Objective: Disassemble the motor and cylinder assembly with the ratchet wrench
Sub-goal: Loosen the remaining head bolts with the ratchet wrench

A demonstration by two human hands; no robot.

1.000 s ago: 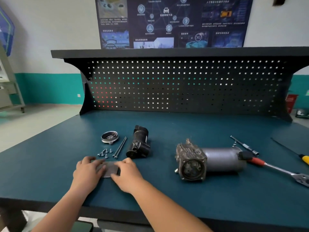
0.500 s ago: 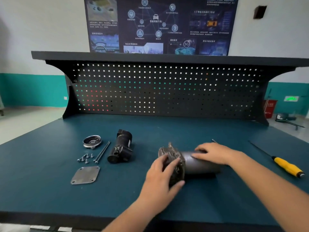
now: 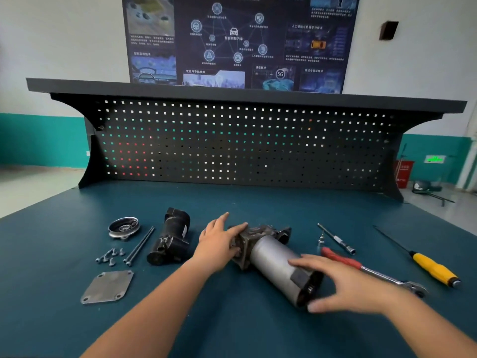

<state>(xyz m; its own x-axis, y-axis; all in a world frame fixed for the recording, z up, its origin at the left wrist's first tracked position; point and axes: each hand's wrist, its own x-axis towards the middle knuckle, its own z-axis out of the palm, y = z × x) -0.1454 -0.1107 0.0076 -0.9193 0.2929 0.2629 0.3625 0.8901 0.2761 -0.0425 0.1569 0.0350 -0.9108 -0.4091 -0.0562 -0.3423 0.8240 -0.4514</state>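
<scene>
The motor and cylinder assembly (image 3: 273,262) lies on the blue bench, its grey cylinder pointing toward me at the right and its rusty housing (image 3: 254,236) at the far end. My left hand (image 3: 219,244) grips the housing from the left. My right hand (image 3: 343,282) holds the cylinder's near open end, fingers curled round it. The ratchet wrench (image 3: 371,272) with a red handle lies just right of the cylinder, partly behind my right hand.
Left of the assembly lie a black motor part (image 3: 171,239), two long bolts (image 3: 139,245), several small screws (image 3: 109,255), a round metal cap (image 3: 124,227) and a square cover plate (image 3: 107,286). An extension bar (image 3: 335,239), a socket (image 3: 320,240) and a yellow screwdriver (image 3: 433,270) lie at the right. A pegboard (image 3: 232,146) closes the back.
Both hands left the cover plate and took hold of the assembly. It has been turned from lying crosswise to slanting, with the cylinder's end toward me at the right.
</scene>
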